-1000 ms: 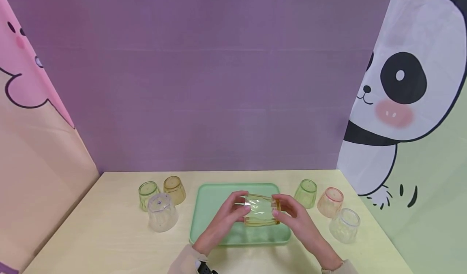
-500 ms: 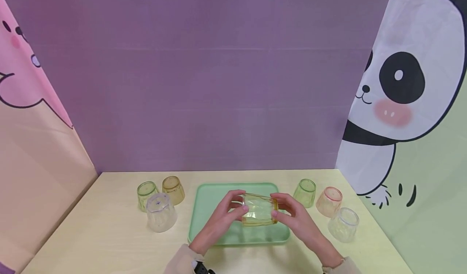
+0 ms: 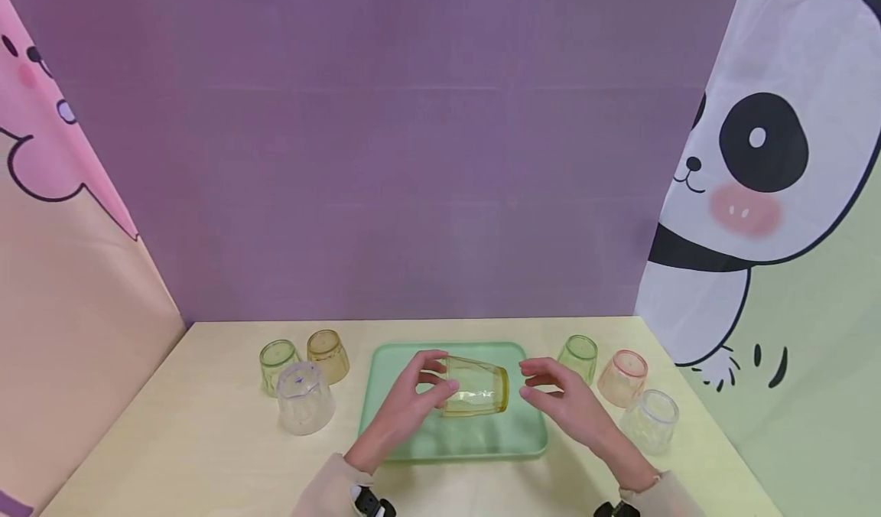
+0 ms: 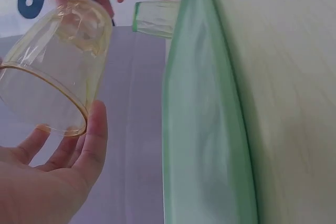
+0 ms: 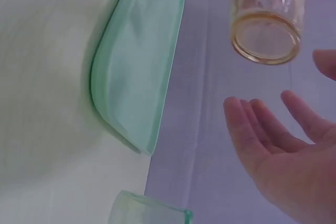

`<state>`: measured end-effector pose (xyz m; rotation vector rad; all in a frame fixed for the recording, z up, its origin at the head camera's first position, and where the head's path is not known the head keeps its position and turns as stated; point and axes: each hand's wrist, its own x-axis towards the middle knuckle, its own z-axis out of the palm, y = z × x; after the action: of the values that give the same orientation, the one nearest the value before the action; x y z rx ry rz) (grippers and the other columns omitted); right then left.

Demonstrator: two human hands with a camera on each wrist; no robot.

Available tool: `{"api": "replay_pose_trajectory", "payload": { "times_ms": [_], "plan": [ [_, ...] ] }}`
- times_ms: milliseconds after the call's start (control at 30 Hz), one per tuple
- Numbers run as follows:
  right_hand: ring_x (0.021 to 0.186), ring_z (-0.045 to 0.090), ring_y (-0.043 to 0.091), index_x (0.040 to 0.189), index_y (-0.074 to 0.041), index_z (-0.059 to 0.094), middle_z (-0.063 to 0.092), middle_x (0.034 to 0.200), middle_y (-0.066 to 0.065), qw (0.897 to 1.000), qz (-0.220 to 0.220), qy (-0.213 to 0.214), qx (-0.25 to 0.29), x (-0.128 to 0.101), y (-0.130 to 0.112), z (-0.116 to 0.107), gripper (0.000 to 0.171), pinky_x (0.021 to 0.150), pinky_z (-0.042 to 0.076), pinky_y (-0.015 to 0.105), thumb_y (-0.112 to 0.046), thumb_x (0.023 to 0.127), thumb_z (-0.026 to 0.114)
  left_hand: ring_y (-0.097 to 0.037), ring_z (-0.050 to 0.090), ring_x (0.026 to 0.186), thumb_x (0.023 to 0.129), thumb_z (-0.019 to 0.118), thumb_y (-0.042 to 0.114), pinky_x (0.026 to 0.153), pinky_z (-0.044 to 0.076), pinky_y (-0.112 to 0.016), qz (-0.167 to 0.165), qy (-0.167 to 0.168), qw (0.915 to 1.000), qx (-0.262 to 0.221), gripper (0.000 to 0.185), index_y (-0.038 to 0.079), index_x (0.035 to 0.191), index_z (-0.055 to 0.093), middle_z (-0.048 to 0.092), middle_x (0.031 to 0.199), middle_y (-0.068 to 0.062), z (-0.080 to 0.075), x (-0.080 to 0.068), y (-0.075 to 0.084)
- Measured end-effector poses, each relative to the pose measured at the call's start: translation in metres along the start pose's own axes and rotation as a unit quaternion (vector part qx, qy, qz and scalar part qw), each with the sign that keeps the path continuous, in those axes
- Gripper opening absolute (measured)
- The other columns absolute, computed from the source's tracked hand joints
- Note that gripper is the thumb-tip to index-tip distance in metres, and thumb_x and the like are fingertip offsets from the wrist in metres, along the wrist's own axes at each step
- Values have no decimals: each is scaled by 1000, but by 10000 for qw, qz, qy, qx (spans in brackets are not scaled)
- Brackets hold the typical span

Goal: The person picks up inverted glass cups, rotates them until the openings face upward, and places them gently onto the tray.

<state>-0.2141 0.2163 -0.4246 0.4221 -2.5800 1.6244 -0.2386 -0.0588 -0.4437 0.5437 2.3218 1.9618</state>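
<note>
A clear yellow glass tumbler (image 3: 475, 388) lies on its side in the air above the green tray (image 3: 395, 442). My left hand (image 3: 406, 406) grips it by the rim end, its thumb on the near side and fingers round the far side. In the left wrist view the tumbler's (image 4: 58, 64) wide mouth faces the left palm. Its thick base points right, toward my right hand (image 3: 567, 404), which is apart from it with fingers spread and bent. The right wrist view shows a gap between the base of the tumbler (image 5: 266, 38) and the right fingertips (image 5: 231, 106).
Upside-down tumblers stand on the table (image 3: 206, 440) either side of the tray. Left are a green one (image 3: 277, 364), an amber one (image 3: 328, 358) and a clear one (image 3: 305, 400). Right are a green one (image 3: 580, 356), a pink one (image 3: 622, 379) and a clear one (image 3: 650, 423).
My right hand has let go of the tumbler's base and drawn off to the right. The left hand has carried the tumbler slightly left, and its base end now tips a little lower.
</note>
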Motion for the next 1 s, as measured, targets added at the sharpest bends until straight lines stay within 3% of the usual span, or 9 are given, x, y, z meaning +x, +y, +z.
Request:
{"api": "replay_pose_trajectory", "payload": {
  "times_ms": [167, 567, 867, 1000],
  "plan": [
    [104, 67, 21, 123, -5, 66, 68, 118, 7, 9975, 56, 203, -678, 5, -3, -6, 34, 87, 55, 30, -18, 93, 74, -29, 57, 110, 93, 73, 34, 83, 51, -38, -45, 157, 9983, 562, 53, 12, 138, 55, 57, 124, -12, -5, 0, 0],
    [99, 67, 29, 118, -2, 69, 69, 109, 9, 9752, 15, 382, -2182, 15, -15, -22, 31, 85, 55, 43, -17, 91, 71, -31, 57, 108, 89, 76, 34, 85, 48, -41, 10, 396, 9909, 1287, 57, 12, 137, 56, 57, 119, -7, -18, 4, 5],
    [98, 66, 31, 120, -1, 67, 67, 108, 12, 9654, 110, 248, -2593, 22, -20, -35, 33, 85, 53, 45, -19, 92, 69, -21, 53, 107, 90, 75, 38, 84, 48, -41, -80, 355, 9867, 1587, 57, 16, 139, 55, 54, 122, -5, -25, 4, 12],
    [97, 65, 29, 119, -3, 67, 67, 107, 12, 9561, 123, 213, -2921, 26, -18, -37, 32, 84, 52, 45, -20, 92, 67, -21, 52, 108, 90, 75, 39, 84, 47, -41, -77, 398, 9828, 1803, 58, 16, 140, 54, 53, 123, -4, -28, 4, 15]
  ]
}}
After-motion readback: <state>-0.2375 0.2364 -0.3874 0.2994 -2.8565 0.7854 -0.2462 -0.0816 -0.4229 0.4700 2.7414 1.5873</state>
